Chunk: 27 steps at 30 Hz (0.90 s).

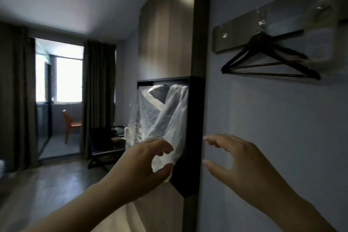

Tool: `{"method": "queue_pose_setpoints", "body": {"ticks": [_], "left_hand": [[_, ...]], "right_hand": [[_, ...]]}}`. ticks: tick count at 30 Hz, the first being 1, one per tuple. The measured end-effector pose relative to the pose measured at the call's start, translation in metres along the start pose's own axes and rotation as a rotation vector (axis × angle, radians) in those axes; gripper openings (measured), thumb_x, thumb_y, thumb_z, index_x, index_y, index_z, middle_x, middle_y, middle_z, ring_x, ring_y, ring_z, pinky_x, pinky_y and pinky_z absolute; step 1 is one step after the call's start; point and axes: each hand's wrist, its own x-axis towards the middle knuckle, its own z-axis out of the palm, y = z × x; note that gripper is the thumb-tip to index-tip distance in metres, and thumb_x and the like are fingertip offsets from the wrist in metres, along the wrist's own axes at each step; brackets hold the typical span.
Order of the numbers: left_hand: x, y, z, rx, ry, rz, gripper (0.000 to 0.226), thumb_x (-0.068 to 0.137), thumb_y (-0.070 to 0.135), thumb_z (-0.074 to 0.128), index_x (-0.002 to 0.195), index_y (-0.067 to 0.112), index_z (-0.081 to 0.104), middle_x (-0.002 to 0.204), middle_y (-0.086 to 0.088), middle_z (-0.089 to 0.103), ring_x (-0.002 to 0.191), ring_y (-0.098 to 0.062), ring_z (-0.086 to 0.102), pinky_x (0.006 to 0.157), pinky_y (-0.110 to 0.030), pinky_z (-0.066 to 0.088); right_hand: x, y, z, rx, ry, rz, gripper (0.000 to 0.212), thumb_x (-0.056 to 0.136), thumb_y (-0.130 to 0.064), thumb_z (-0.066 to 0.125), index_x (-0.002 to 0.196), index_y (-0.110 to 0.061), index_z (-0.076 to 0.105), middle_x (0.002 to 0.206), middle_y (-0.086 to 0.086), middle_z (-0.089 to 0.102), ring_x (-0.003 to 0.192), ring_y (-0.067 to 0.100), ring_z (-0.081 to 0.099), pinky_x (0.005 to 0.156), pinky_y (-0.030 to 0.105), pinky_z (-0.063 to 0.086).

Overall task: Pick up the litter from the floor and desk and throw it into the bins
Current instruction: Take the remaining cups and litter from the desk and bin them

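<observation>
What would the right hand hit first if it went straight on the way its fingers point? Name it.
Most likely the side of the black frame, just beyond the right hand; the clear plastic bag comes after. Depth is unclear, so the hand may pass in front of the frame.

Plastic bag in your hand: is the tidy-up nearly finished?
Done: nothing I can confirm, since no bin is in view. In hand: the left hand pinches a clear plastic bag and holds it up, while the right hand is open and empty beside it. Left: the bag must go into a bin, and any other litter cannot be seen from here.
</observation>
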Motion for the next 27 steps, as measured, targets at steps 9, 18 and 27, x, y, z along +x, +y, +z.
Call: {"method": "queue_pose_setpoints", "body": {"ticks": [9, 18, 27], "left_hand": [[-0.062, -0.158, -0.095, 0.151, 0.005, -0.212, 0.033, 0.081, 0.049, 0.060, 0.112, 0.043, 0.056, 0.105, 0.028, 0.055, 0.099, 0.009, 0.054, 0.085, -0.011, 0.048], [-0.058, -0.278, -0.085, 0.192, 0.033, -0.326, 0.034, 0.084, 0.048, 0.059, 0.117, 0.041, 0.054, 0.109, 0.025, 0.056, 0.101, 0.007, 0.053, 0.088, -0.017, 0.049], [0.019, -0.382, -0.062, 0.263, 0.049, -0.358, 0.028, 0.083, 0.046, 0.058, 0.110, 0.038, 0.058, 0.104, 0.022, 0.059, 0.097, 0.007, 0.055, 0.084, -0.016, 0.050]], "right_hand": [[0.103, -0.111, 0.144, 0.146, -0.082, -0.133, 0.044, 0.081, -0.039, 0.068, 0.124, -0.038, 0.057, 0.117, -0.024, 0.057, 0.101, -0.013, 0.050, 0.086, 0.001, 0.036], [0.187, -0.118, 0.248, 0.177, -0.152, -0.190, 0.046, 0.077, -0.035, 0.075, 0.121, -0.034, 0.061, 0.110, -0.022, 0.062, 0.103, -0.005, 0.056, 0.093, 0.017, 0.045], [0.297, -0.073, 0.337, 0.212, -0.174, -0.213, 0.047, 0.080, -0.040, 0.070, 0.125, -0.035, 0.056, 0.115, -0.021, 0.061, 0.105, -0.004, 0.055, 0.094, 0.017, 0.045]]}}
